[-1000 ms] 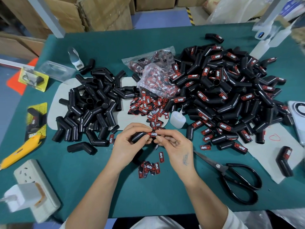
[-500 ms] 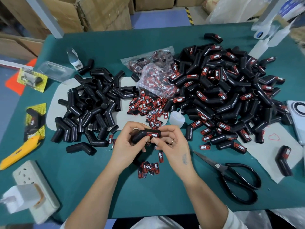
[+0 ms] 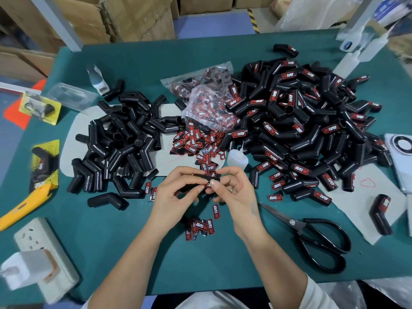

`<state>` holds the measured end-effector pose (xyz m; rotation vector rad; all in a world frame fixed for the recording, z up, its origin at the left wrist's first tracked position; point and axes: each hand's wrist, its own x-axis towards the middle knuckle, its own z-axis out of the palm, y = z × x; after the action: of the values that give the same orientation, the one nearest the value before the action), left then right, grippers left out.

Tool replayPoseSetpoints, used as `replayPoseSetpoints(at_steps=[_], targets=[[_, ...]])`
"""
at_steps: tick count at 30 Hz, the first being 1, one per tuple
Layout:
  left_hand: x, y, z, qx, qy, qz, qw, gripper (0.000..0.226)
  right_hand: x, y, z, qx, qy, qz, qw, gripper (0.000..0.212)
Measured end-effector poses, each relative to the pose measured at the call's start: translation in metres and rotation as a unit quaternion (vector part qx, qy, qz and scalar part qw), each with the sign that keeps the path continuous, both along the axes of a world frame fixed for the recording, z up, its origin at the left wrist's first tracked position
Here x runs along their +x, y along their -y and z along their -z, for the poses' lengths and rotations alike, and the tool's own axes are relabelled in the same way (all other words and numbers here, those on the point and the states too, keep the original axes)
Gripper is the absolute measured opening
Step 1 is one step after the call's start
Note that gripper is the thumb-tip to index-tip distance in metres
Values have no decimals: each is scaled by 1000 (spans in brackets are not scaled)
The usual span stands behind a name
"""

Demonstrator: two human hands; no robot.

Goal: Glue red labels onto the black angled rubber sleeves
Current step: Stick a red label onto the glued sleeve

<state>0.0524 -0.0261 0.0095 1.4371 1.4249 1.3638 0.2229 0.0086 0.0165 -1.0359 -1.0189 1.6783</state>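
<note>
Both hands hold one black angled sleeve [image 3: 206,178] above the green table [image 3: 133,253], near its middle. My left hand [image 3: 176,195] grips the sleeve's left end. My right hand [image 3: 234,192] presses its thumb on the red label at the sleeve's right end; the label is mostly hidden. Plain black sleeves [image 3: 120,143] are heaped on the left. A big heap of labelled sleeves [image 3: 307,130] fills the right. Loose red labels [image 3: 196,141] lie behind my hands, and a few more labels [image 3: 200,226] lie below them. A small glue bottle [image 3: 237,158] stands just behind my right hand.
Black scissors [image 3: 316,237] lie at the right front. A plastic bag of labels [image 3: 207,103] sits at centre back. A yellow utility knife [image 3: 24,204] and a white power strip [image 3: 44,259] are at the left front. A phone [image 3: 401,161] lies at the right edge.
The sleeve has been turned in my hands, so the label that faced up now sits under my right thumb. My right fingers have spread out.
</note>
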Motion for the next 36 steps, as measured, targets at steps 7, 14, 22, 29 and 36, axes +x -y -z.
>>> replayPoseSetpoints(at_steps=[7,14,22,29,36], targets=[[-1,-1,-3,-2,-10,-4,1000,15,0,0,-3,-9,-4,-1,1000,25],[-2,-1,-1,1,17,3,1000,10,1,1,-4,-14,-12,-4,1000,20],[1,-4,4,35,-36,-8,999,10,0,2,-4,16,15,-26,999,24],[-1,-6,12,95,-110,-29,989,7,2,1,-2,-8,12,-49,999,30],[-8,-9,20,141,-177,-5,974,9,5,0,-3,-4,27,-57,998,31]])
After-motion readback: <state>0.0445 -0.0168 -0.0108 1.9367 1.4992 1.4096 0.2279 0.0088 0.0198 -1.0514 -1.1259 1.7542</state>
